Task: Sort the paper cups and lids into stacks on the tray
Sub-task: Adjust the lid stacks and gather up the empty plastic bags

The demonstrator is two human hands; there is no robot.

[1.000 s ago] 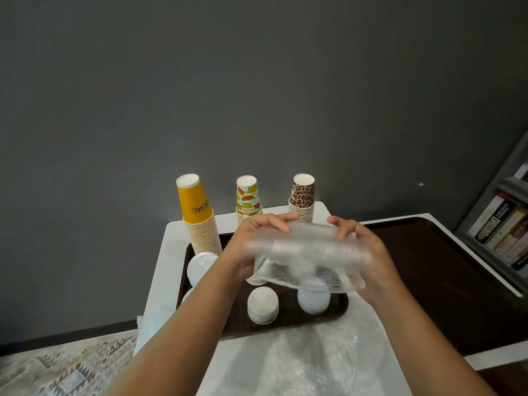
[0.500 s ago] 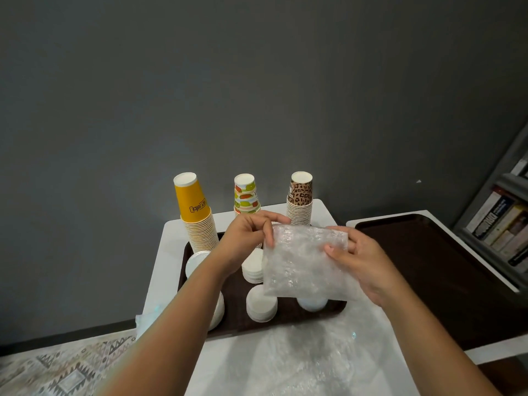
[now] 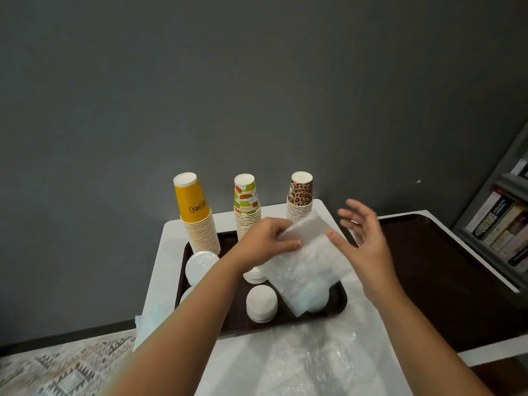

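Three upside-down cup stacks stand at the back of the brown tray (image 3: pixel 341 302): yellow cups (image 3: pixel 197 215), fruit-print cups (image 3: pixel 247 208) and leopard-print cups (image 3: pixel 300 198). White lid stacks lie on the tray: one at the left (image 3: pixel 201 267), one in front (image 3: pixel 261 302), one partly hidden behind my left arm (image 3: pixel 254 277). My left hand (image 3: pixel 268 238) pinches the top left corner of a folded bubble-wrap sheet (image 3: pixel 308 267) above the tray. My right hand (image 3: pixel 361 238) is beside the sheet with fingers spread, its thumb touching the wrap's right edge.
A larger sheet of clear plastic wrap (image 3: pixel 314 358) covers the white table's front. A second, dark brown tray (image 3: pixel 445 270) lies to the right. Books (image 3: pixel 503 232) fill a shelf at the far right. A patterned rug (image 3: pixel 57 367) lies on the floor at left.
My right hand has let go of the bubble wrap and opened, fingers spreading. The sheet has tilted and now hangs from my left hand alone.
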